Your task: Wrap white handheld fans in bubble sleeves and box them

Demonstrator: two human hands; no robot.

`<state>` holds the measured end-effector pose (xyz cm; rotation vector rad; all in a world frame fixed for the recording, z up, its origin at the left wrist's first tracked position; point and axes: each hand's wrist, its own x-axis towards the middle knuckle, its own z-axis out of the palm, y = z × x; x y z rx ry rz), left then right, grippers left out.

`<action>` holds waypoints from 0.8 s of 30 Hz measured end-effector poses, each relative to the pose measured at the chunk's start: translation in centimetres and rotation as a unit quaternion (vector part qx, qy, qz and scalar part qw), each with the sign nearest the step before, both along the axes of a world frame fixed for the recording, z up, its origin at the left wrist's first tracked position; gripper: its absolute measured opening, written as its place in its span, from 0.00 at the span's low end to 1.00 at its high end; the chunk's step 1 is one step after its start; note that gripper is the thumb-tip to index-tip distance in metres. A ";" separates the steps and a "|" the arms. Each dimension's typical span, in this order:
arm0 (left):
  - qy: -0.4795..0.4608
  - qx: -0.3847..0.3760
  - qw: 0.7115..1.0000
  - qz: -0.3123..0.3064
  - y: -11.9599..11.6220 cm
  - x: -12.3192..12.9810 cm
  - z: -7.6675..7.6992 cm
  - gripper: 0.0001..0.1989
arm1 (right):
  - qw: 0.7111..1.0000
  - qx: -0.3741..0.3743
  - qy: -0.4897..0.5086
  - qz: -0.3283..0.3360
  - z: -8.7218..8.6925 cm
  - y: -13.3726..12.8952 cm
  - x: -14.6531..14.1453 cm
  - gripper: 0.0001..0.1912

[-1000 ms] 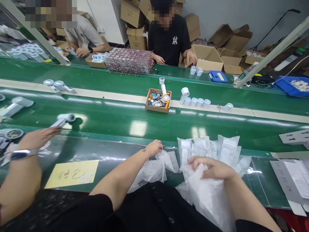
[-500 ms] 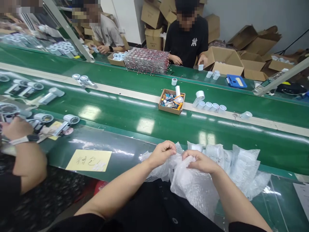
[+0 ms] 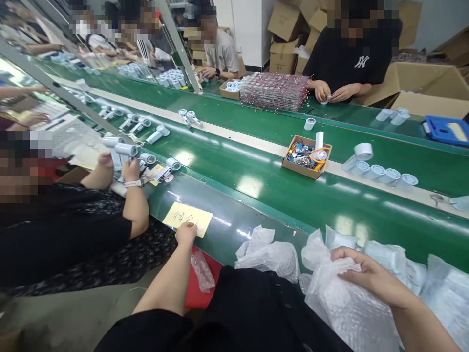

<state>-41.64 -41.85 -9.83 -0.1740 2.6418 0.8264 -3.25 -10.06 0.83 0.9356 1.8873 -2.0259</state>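
My right hand [image 3: 370, 276] is closed on the top of a crumpled bubble-wrap bag [image 3: 340, 298] at the bench's front edge. What is inside the bag cannot be made out. Off to the left, my left hand [image 3: 186, 234] rests at the lower edge of a yellow paper [image 3: 205, 222] with handwriting on it. Its fingertips are pinched together over small whitish pieces, and what lies between them is hidden. Another bubble-wrap bundle [image 3: 276, 256] lies between my hands. Several wrapped packets [image 3: 388, 261] sit beyond and to the right of my right hand.
A green conveyor [image 3: 227, 168] runs across, carrying a carton of small parts [image 3: 306, 171] and white cylindrical devices [image 3: 377, 173] on its pale strip. A co-worker [image 3: 117, 215] sits close on my left, handling similar devices. Another person [image 3: 351, 63] works opposite, beside an open cardboard box [image 3: 428, 80].
My left hand has let go of the bubble wrap and moved left to the yellow paper. My right hand still grips the bag. The view has swung left.
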 end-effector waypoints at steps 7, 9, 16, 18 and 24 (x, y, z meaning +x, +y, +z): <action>0.025 -0.051 0.997 -0.055 3.5 1.0 2.3 0.08 | 0.999 0.019 0.031 -0.008 0.6 1.5 1.7 0.12; 0.018 0.042 0.990 -0.135 7.5 3.9 4.0 0.14 | 0.997 0.020 0.079 -0.010 0.7 1.6 1.7 0.14; -0.236 0.397 0.651 -0.602 18.7 16.5 11.0 0.18 | 0.981 -0.069 0.178 0.029 0.3 0.8 -0.7 0.17; -0.270 0.392 0.661 -0.580 19.6 17.1 11.6 0.10 | 0.976 -0.087 0.198 0.004 0.0 0.9 -0.2 0.17; -0.108 0.330 0.734 -0.583 20.1 16.5 11.6 0.13 | 0.961 -0.044 0.252 -0.108 1.1 1.4 4.0 0.17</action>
